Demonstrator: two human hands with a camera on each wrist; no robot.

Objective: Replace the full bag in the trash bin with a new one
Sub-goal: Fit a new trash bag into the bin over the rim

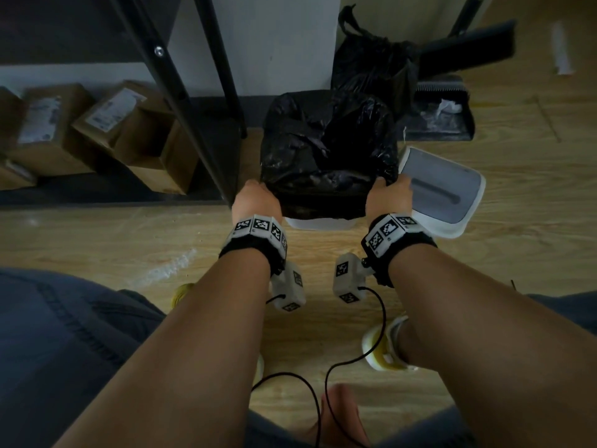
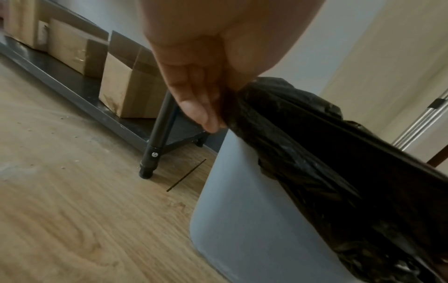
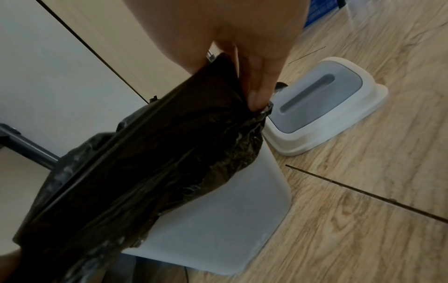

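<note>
A white trash bin stands on the wood floor with a black bag draped over its rim and sagging inside. My left hand pinches the bag's folded edge at the near left corner of the rim. At the near right corner, my right hand pinches the edge as well. In the left wrist view my left hand pinches the black bag over the bin's wall. The right wrist view shows my right hand pinching the bag against the bin. A tied, full black bag sits behind the bin.
The bin's grey-and-white lid lies on the floor right of the bin. A dark dustpan lies beyond it. Cardboard boxes sit on a low shelf at left, with a black shelf leg close to the bin.
</note>
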